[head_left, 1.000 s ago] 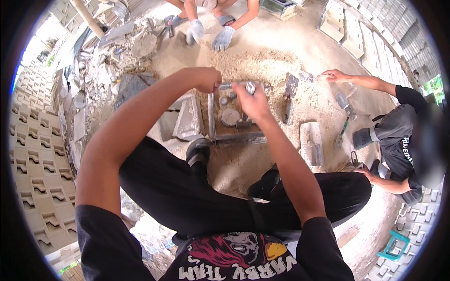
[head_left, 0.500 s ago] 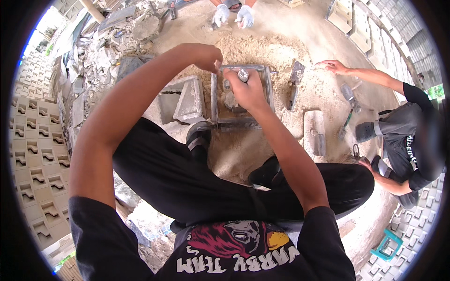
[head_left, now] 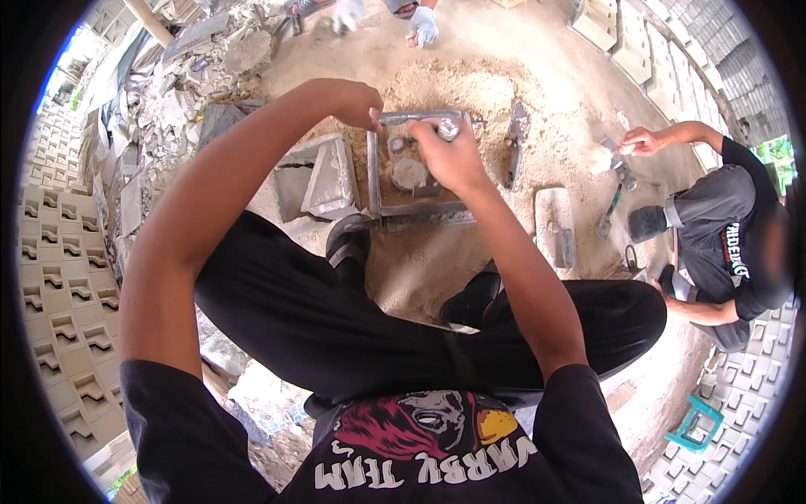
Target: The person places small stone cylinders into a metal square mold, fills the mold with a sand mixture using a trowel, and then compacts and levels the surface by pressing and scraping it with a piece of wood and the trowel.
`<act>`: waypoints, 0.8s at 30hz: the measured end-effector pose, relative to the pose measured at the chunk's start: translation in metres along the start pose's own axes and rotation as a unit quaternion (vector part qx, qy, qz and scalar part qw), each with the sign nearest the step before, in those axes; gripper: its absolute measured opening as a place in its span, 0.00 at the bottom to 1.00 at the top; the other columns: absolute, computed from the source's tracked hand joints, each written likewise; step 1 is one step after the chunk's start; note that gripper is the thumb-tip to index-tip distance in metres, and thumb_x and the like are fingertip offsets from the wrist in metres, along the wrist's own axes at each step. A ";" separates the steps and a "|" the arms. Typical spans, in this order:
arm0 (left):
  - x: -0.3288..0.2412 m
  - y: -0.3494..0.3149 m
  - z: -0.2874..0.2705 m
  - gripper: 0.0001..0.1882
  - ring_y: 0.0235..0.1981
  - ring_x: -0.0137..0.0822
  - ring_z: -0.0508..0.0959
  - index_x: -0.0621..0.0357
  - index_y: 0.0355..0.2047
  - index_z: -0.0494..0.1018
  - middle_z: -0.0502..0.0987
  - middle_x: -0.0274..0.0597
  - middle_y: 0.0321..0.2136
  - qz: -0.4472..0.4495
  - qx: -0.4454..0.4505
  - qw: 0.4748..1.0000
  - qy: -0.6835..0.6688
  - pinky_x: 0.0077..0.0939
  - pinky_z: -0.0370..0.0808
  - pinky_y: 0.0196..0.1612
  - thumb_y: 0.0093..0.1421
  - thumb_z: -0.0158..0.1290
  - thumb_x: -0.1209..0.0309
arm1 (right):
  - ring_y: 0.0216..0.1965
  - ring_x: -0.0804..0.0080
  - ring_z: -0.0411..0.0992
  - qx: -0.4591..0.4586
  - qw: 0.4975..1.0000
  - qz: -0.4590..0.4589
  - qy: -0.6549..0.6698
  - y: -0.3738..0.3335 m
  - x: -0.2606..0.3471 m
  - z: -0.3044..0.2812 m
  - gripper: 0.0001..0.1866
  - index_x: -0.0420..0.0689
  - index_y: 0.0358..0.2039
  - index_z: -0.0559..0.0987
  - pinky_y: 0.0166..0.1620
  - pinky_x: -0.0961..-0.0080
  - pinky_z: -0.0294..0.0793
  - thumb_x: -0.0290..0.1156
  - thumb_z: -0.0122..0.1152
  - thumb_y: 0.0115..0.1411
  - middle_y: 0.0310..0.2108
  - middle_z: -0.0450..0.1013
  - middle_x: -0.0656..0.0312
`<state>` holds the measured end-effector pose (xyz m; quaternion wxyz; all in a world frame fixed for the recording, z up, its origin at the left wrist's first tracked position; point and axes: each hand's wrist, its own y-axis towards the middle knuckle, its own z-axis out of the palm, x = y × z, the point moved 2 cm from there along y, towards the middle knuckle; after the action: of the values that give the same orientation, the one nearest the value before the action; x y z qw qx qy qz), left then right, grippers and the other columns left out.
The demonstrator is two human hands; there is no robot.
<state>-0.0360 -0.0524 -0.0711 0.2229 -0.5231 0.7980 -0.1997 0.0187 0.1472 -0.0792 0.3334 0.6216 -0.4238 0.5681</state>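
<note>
Nearest, a black printed shirt [head_left: 424, 433] and black trousers [head_left: 302, 323] are worn by the person, with the legs bent and dark footwear [head_left: 348, 244] planted on the sandy floor [head_left: 416, 273]. Ahead of the feet, a rectangular mould frame [head_left: 374, 181] is laid flat, and inside it a pale round disc [head_left: 410, 174] and a smaller grey lump [head_left: 396, 145] are seen. Over the right part of the frame, a metal-ended hand tool [head_left: 448, 128] is gripped in the closed right hand [head_left: 449, 155]; its lower end is mostly hidden. The left hand [head_left: 361, 107] is held with curled fingers at the frame's upper left corner; whether anything is pinched there, or the rim is touched, cannot be told.

Left of the frame, a broken concrete block [head_left: 329, 181] is set down. To the right, a dark-bladed trowel [head_left: 516, 139] is laid in the sand, with a pale oblong block [head_left: 554, 220] nearer the person. Farther right, a small blurred object is held out in a co-worker's hand [head_left: 642, 141].

Beyond the frame, loose sand [head_left: 453, 84] is heaped; at the left, rubble [head_left: 180, 105] is piled. Farthest, white-gloved hands [head_left: 422, 28] are held low by another person.
</note>
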 end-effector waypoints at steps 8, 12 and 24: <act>-0.005 0.013 -0.007 0.22 0.42 0.47 0.78 0.56 0.42 0.77 0.79 0.47 0.39 0.045 -0.018 0.999 0.025 0.40 0.73 0.46 0.58 0.54 0.51 | 0.18 0.80 0.65 -0.046 0.996 0.069 0.029 -0.005 -0.004 -0.035 0.10 0.42 0.26 0.79 0.24 0.76 0.65 0.36 0.60 0.57 0.16 0.69 0.68; -0.004 0.024 -0.012 0.21 0.40 0.47 0.78 0.56 0.40 0.77 0.80 0.47 0.37 0.052 -0.019 0.998 0.007 0.41 0.73 0.44 0.58 0.54 0.51 | 0.17 0.83 0.61 -0.025 0.997 0.066 0.039 0.004 -0.029 -0.052 0.13 0.46 0.20 0.72 0.21 0.79 0.59 0.35 0.61 0.58 0.14 0.64 0.70; -0.013 0.027 -0.011 0.20 0.34 0.45 0.79 0.58 0.34 0.77 0.79 0.47 0.30 0.071 -0.030 0.997 0.029 0.39 0.73 0.38 0.59 0.54 0.52 | 0.15 0.83 0.60 -0.061 0.993 0.025 0.099 -0.007 -0.026 -0.081 0.11 0.44 0.22 0.74 0.20 0.80 0.58 0.35 0.61 0.58 0.14 0.65 0.71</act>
<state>-0.0580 -0.0295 -0.0756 0.1980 -0.4658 0.8446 -0.1745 -0.0094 0.2266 -0.0934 0.3965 0.5298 -0.4380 0.6085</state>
